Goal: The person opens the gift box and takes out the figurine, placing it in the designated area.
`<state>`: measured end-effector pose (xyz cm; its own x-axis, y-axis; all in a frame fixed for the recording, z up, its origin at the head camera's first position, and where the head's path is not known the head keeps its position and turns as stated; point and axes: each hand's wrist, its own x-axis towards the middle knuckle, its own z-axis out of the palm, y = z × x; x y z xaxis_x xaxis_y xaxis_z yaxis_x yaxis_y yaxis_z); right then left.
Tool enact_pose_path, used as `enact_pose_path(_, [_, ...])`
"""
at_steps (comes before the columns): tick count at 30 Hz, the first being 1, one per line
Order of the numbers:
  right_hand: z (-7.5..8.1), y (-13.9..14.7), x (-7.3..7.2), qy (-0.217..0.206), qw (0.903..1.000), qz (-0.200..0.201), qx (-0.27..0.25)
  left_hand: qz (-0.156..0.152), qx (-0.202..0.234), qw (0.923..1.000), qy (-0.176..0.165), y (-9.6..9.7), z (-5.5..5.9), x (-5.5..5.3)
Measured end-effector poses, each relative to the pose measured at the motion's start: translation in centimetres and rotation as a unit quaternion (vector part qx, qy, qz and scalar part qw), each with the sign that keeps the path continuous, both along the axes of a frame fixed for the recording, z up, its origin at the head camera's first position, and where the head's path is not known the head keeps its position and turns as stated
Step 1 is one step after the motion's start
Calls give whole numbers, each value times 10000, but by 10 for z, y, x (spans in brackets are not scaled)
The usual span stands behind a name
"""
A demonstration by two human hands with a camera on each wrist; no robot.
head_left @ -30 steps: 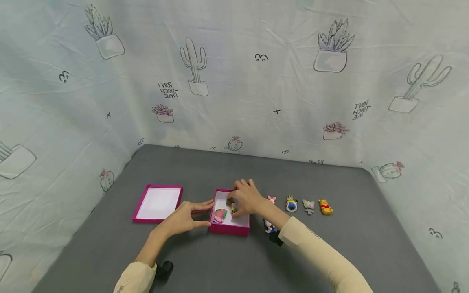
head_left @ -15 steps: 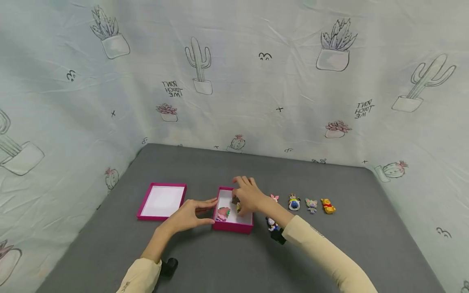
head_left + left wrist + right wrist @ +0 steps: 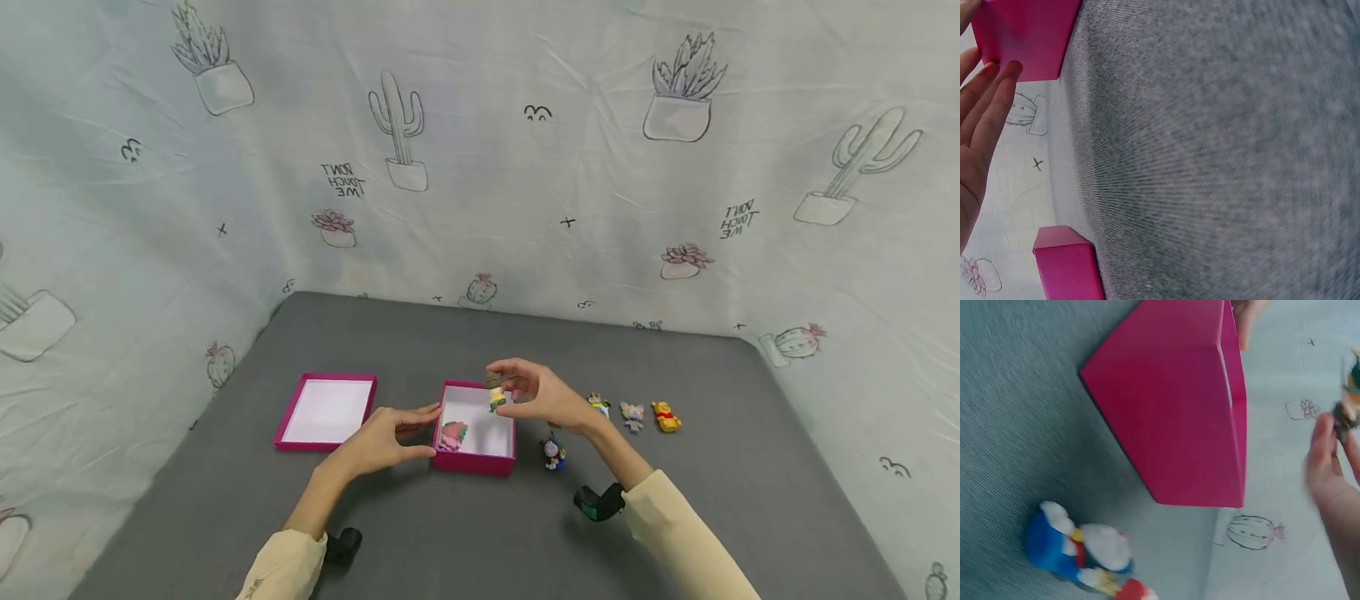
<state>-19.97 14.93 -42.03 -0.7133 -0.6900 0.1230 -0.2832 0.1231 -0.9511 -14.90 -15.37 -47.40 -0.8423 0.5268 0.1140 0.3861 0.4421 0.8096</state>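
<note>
Above the far right part of an open-topped magenta box [image 3: 472,464], pinching a small figurine [image 3: 497,397] between thumb and fingers of the right hand [image 3: 546,398], raised off the box floor. Runs lengthwise up and down in the head view, brown end upward, yellow at the middle, green at the lower end; facing too small to tell.

Along the box's left wall, touching with the left hand [image 3: 381,440], fingers stretched nearly straight, thumb by the near left corner. Inside that same corner, on smooth white card, a pink-and-green figurine [image 3: 452,436].

Toward the left edge of the table [image 3: 750,475], across a strip of grey ribbed cloth [image 3: 420,542], a shallow square lid [image 3: 328,409], magenta-rimmed, white inside facing up. From box to near edge, a broad stretch of cloth; to the far edge, a shorter one.

Just off the box's right wall, a smooth, rounded blue-and-white figurine [image 3: 552,452]. Farther toward the right edge, spaced in a row, a partly hidden figurine [image 3: 598,403] by the right wrist, a pale cat figurine [image 3: 632,416] and a yellow bear figurine [image 3: 665,417] in red, with wide room between bear and edge. Past the far edge, wrinkled pale fabric [image 3: 480,175] printed with potted cacti.
</note>
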Motion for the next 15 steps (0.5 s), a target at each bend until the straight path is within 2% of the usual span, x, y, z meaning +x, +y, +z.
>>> enact_pose_path(3, [-3, 4, 1, -604, 9958, 133, -669, 35, 28, 10000, 13, 0, 1, 0])
enact_pose_path(5, [-3, 5, 2, -774, 9924, 97, -957, 34, 28, 10000, 34, 0, 2, -1])
enact_pose_path(9, [-3, 6, 3, -829, 9871, -152, -1362, 60, 2, 10000, 52, -1, 6, -2])
enact_pose_path(15, [-3, 11, 12, -789, 9846, -789, -1348, 55, -3, 10000, -19, -1, 5, -1])
